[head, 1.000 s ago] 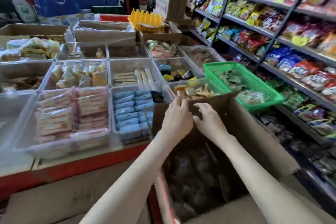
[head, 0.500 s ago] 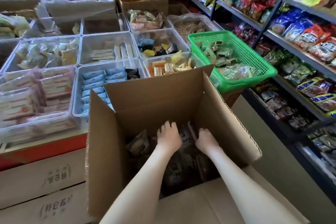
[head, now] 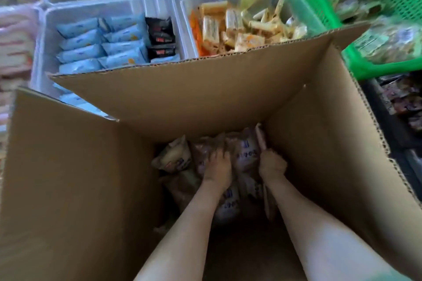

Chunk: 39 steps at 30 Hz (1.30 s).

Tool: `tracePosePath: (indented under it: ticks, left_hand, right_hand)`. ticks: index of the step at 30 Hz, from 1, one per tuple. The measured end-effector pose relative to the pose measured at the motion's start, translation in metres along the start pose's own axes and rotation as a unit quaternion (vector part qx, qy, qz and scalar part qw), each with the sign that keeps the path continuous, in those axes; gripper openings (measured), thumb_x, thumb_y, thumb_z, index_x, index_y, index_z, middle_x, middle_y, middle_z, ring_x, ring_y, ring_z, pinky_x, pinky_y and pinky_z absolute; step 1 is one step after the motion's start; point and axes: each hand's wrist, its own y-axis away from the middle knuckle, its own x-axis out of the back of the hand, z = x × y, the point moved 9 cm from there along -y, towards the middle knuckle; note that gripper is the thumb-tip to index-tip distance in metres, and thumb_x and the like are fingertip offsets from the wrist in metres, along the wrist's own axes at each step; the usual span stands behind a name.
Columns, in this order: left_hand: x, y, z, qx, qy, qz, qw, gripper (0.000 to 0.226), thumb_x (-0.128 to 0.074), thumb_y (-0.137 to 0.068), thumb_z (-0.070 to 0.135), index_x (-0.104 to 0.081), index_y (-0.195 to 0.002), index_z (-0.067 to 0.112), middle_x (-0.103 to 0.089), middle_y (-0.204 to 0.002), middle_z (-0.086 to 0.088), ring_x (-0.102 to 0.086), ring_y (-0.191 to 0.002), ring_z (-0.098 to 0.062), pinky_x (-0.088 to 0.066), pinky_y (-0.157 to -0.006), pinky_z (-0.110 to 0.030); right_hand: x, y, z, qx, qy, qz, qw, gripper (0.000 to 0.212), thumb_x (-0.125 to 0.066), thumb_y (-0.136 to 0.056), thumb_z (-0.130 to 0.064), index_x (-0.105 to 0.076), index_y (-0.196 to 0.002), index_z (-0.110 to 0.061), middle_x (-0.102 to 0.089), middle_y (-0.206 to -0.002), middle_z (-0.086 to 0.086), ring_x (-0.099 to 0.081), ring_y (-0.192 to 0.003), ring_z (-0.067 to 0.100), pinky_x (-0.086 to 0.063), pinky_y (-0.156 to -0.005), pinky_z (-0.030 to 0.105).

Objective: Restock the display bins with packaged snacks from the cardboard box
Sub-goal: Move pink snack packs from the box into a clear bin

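Observation:
A large open cardboard box [head: 205, 98] fills the view, with its flaps standing up. At its bottom lie several pale packaged snacks [head: 173, 158] with blue print. Both my arms reach deep into the box. My left hand [head: 217, 166] lies among the packets with its fingers curled down into them. My right hand [head: 271, 164] grips the edge of a packet [head: 247, 150] by the right wall of the box. Beyond the box stand clear display bins: one [head: 45, 36] holds blue and black packets, another [head: 186, 20] holds yellow and orange snacks.
A green plastic basket [head: 303, 9] of green-wrapped packets sits at the upper right, close to the box's far right corner. Pink packets [head: 13, 36] fill a bin at the left edge. Dark shelf goods [head: 402, 100] lie to the right of the box.
My head has leaned over the box, so the box now fills the frame. Both hands went from its far rim down to the packets at the bottom and closed on them.

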Motion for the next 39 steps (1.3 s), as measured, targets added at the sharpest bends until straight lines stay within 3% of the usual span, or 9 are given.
tracePosePath:
  ticks: [14, 19, 23, 25, 26, 29, 33, 36, 39]
  left_hand:
    - [-0.025, 0.002, -0.020, 0.057, 0.108, -0.066, 0.990, 0.066, -0.051, -0.091, 0.011, -0.020, -0.149, 0.014, -0.011, -0.156, -0.012, -0.017, -0.142, -0.033, -0.022, -0.116, -0.046]
    - [0.002, 0.018, 0.007, 0.015, 0.109, -0.046, 0.993, 0.052, -0.036, -0.099, 0.010, -0.022, -0.149, 0.013, -0.029, -0.150, -0.012, -0.035, -0.134, -0.031, -0.035, -0.108, -0.041]
    - [0.042, 0.043, 0.025, -0.033, 0.154, 0.001, 0.988, 0.050, -0.039, -0.101, 0.028, -0.027, -0.146, 0.011, -0.035, -0.147, -0.013, -0.039, -0.131, -0.028, -0.035, -0.103, -0.035]
    - [0.073, 0.063, 0.029, -0.067, 0.178, 0.061, 0.980, 0.042, -0.044, -0.098, 0.036, -0.040, -0.133, 0.012, -0.050, -0.131, -0.012, -0.051, -0.117, -0.027, -0.042, -0.091, -0.035]
    - [0.090, 0.077, 0.030, -0.091, 0.188, 0.100, 0.973, 0.037, -0.044, -0.098, 0.037, -0.044, -0.126, 0.013, -0.055, -0.122, -0.010, -0.054, -0.109, -0.026, -0.044, -0.085, -0.035]
    - [0.134, 0.127, 0.026, -0.127, 0.273, 0.181, 0.936, 0.022, -0.042, -0.099, 0.036, -0.048, -0.107, 0.017, -0.062, -0.102, -0.003, -0.060, -0.093, -0.022, -0.048, -0.076, -0.035]
    - [0.183, 0.209, 0.010, -0.120, 0.472, 0.270, 0.831, 0.028, -0.046, -0.099, 0.035, -0.049, -0.092, 0.008, -0.061, -0.082, 0.004, -0.059, -0.074, -0.011, -0.044, -0.057, -0.012]
    - [0.199, 0.250, -0.015, -0.109, 0.613, 0.267, 0.736, 0.039, -0.050, -0.094, 0.047, -0.049, -0.082, 0.010, -0.062, -0.082, -0.005, -0.062, -0.078, -0.017, -0.054, -0.070, -0.032]
    - [0.218, 0.285, -0.048, -0.126, 0.658, 0.268, 0.692, 0.064, -0.048, -0.082, 0.071, -0.057, -0.094, 0.008, -0.065, -0.104, -0.022, -0.064, -0.101, -0.036, -0.054, -0.083, -0.055]
  right_hand:
    - [0.013, 0.006, -0.018, 0.063, 0.039, 0.014, 0.997, 0.033, -0.034, -0.099, -0.007, -0.051, -0.127, -0.008, -0.060, -0.121, 0.011, -0.059, -0.109, 0.024, -0.050, -0.080, 0.032]
    - [0.061, 0.044, -0.035, 0.098, -0.055, 0.007, 0.994, 0.059, -0.053, -0.091, -0.009, -0.028, -0.144, -0.004, -0.038, -0.144, 0.020, -0.059, -0.108, 0.030, -0.051, -0.084, 0.037]
    - [0.113, 0.090, -0.037, 0.125, -0.238, -0.025, 0.963, 0.028, -0.067, -0.071, -0.016, -0.066, -0.098, -0.010, -0.066, -0.102, 0.011, -0.062, -0.090, 0.025, -0.054, -0.076, 0.033]
    - [0.142, 0.121, -0.034, 0.146, -0.310, 0.009, 0.939, 0.005, -0.060, -0.078, -0.013, -0.065, -0.078, -0.011, -0.067, -0.085, 0.008, -0.060, -0.081, 0.023, -0.048, -0.069, 0.029]
    - [0.157, 0.137, -0.032, 0.155, -0.349, 0.027, 0.924, 0.011, -0.057, -0.081, -0.012, -0.062, -0.071, -0.014, -0.065, -0.077, 0.004, -0.058, -0.076, 0.021, -0.045, -0.065, 0.027]
    - [0.196, 0.193, -0.031, 0.216, -0.464, 0.071, 0.856, 0.020, -0.056, -0.086, -0.010, -0.060, -0.068, -0.016, -0.066, -0.066, -0.003, -0.058, -0.063, 0.013, -0.045, -0.059, 0.024]
    - [0.242, 0.270, -0.011, 0.257, -0.526, 0.232, 0.777, 0.005, -0.059, -0.090, -0.021, -0.063, -0.090, -0.018, -0.063, -0.087, -0.007, -0.055, -0.080, 0.001, -0.040, -0.075, 0.014]
    - [0.245, 0.305, 0.005, 0.217, -0.611, 0.294, 0.703, 0.031, -0.061, -0.090, -0.025, -0.056, -0.119, -0.015, -0.057, -0.111, -0.002, -0.053, -0.101, 0.008, -0.041, -0.091, 0.023]
    - [0.234, 0.325, -0.017, 0.200, -0.692, 0.197, 0.665, 0.043, -0.060, -0.091, -0.035, -0.047, -0.129, -0.018, -0.054, -0.122, 0.003, -0.054, -0.109, 0.017, -0.046, -0.094, 0.037]
